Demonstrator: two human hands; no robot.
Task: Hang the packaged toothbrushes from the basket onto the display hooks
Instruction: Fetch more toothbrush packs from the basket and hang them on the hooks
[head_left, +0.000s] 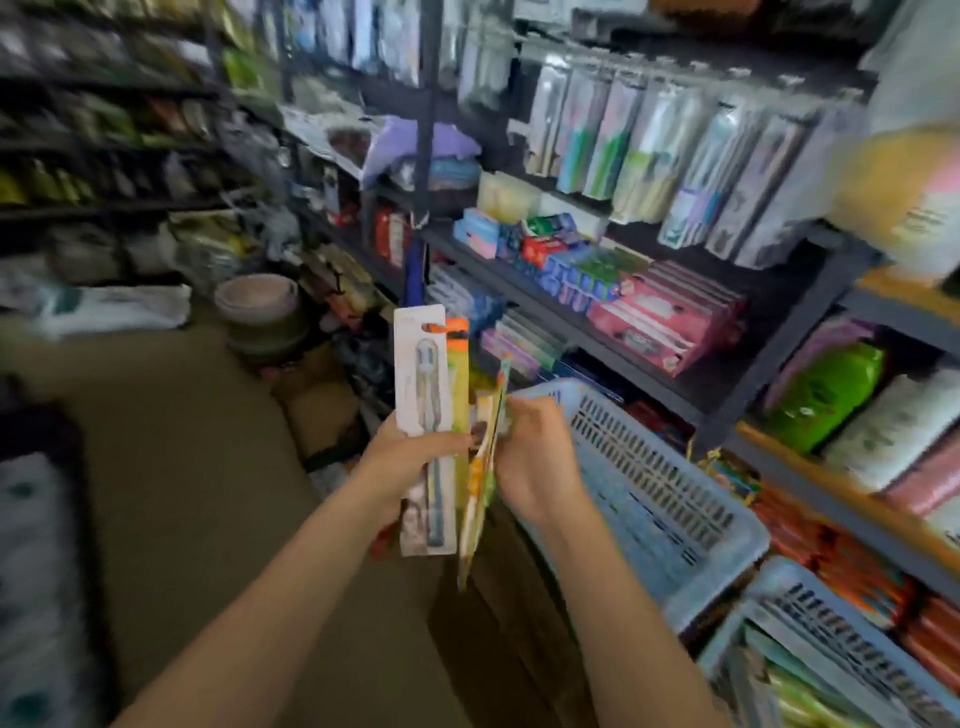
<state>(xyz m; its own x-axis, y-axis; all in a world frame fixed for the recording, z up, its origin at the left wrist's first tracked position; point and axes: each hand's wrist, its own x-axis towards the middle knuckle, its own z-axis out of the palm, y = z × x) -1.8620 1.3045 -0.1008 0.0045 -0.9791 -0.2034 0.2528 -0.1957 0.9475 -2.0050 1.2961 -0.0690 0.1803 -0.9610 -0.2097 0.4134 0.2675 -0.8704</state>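
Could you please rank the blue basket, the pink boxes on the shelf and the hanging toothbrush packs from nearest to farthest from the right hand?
From the right hand:
1. Blue basket, just to its right.
2. Pink boxes, on the shelf above.
3. Hanging toothbrush packs, highest up.

A dim, blurred shop aisle: dark metal shelving (769, 358) along the right carries boxed goods, further stocked shelves (104, 150) line the left, and a brown floor (197, 426) holds stacked round tubs (262, 317).
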